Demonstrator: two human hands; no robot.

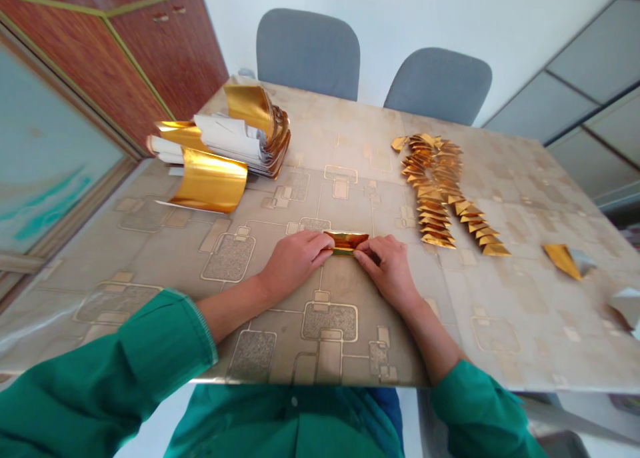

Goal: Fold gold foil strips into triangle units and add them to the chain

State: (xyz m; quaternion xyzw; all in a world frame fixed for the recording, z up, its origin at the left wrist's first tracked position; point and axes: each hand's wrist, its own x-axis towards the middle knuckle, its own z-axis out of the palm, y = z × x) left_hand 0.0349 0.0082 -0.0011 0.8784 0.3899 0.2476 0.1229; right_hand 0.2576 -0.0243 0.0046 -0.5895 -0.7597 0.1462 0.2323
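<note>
A narrow strip of folded gold paper (pixel 346 242) lies on the patterned table (pixel 320 178) right in front of me. My left hand (pixel 295 258) presses its left end with closed fingertips. My right hand (pixel 387 268) pinches the right end, fingers curled over the paper. Both forearms rest on the table, in rolled-up green sleeves.
A stack of curled gold and white sheets (pixel 225 145) sits at the back left. Two rows of folded gold triangles (pixel 445 191) lie at the right. One loose gold piece (pixel 563 259) and a silver piece (pixel 627 305) lie further right. Two grey chairs (pixel 307 51) stand behind the table.
</note>
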